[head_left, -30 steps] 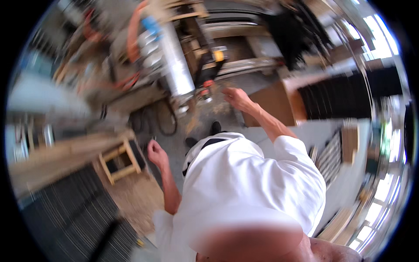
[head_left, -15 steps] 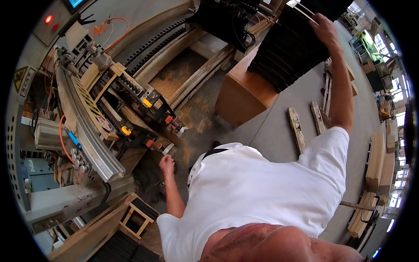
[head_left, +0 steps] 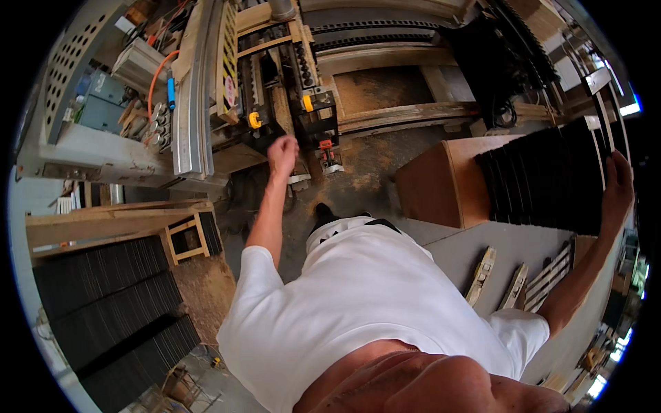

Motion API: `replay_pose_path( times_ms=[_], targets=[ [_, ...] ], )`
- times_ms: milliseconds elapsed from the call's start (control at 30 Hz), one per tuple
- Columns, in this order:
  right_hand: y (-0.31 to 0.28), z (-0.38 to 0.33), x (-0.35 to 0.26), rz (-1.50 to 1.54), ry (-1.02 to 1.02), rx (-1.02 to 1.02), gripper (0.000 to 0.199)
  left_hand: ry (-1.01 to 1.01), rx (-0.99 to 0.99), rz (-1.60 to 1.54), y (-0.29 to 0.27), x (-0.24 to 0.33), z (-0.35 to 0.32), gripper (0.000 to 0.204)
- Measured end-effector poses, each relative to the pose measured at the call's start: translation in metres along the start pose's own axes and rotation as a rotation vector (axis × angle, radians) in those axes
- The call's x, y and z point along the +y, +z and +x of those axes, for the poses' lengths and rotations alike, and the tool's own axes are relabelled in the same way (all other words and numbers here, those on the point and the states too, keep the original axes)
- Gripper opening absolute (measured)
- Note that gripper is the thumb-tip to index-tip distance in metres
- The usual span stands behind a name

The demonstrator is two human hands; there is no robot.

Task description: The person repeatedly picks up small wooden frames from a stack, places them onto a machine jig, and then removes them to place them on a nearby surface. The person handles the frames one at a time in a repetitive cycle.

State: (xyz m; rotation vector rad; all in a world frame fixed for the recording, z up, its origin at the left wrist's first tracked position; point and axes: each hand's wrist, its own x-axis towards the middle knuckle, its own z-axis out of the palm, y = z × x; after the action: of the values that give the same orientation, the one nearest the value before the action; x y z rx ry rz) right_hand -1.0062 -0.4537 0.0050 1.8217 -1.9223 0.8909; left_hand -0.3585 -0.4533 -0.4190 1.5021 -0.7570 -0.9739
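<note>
My left hand (head_left: 283, 153) hangs in a loose fist in front of the woodworking machine (head_left: 275, 89), close to its black and orange clamp parts, holding nothing that I can see. My right hand (head_left: 617, 187) reaches far right and rests on the edge of a stack of thin black panels (head_left: 544, 179), gripping the outermost panel. The stack stands upright on a brown wooden box (head_left: 434, 186). My white shirt fills the lower middle of the view.
A grey worktable (head_left: 482, 241) carries several narrow wooden strips (head_left: 513, 286). Stacks of black panels (head_left: 103, 303) lie at lower left beside a small wooden stool frame (head_left: 186, 237). Sawdust covers the floor (head_left: 365, 179). A control cabinet (head_left: 96, 103) stands at upper left.
The view has swung round to the machine. My right hand has come down from the upper right onto the black panel stack. My left hand has risen toward the machine.
</note>
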Motion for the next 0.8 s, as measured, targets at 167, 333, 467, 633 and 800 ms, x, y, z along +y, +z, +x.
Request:
replay_pose_path(
  times_ms=[167,333,467,633,800],
  targets=[
    [0.026,-0.021,-0.107,0.254,-0.251,-0.074,0.026,-0.072,0.056,-0.116,0.003,0.074,0.102,0.032],
    [0.071,-0.039,-0.210,0.323,-0.467,-0.203,0.020,-0.175,0.107,-0.540,0.003,0.084,0.228,0.045],
    [0.120,-0.044,-0.261,0.366,-0.462,-0.349,0.016,-0.267,0.102,-0.710,0.023,0.092,0.296,0.045],
    [0.213,-0.036,-0.317,0.464,-0.600,-0.429,0.018,-0.281,0.193,-0.773,0.010,0.088,0.315,0.032],
    [0.320,-0.032,-0.382,0.598,-0.753,-0.455,0.017,-0.190,0.172,-0.845,0.019,0.076,0.225,0.021]
  ],
)
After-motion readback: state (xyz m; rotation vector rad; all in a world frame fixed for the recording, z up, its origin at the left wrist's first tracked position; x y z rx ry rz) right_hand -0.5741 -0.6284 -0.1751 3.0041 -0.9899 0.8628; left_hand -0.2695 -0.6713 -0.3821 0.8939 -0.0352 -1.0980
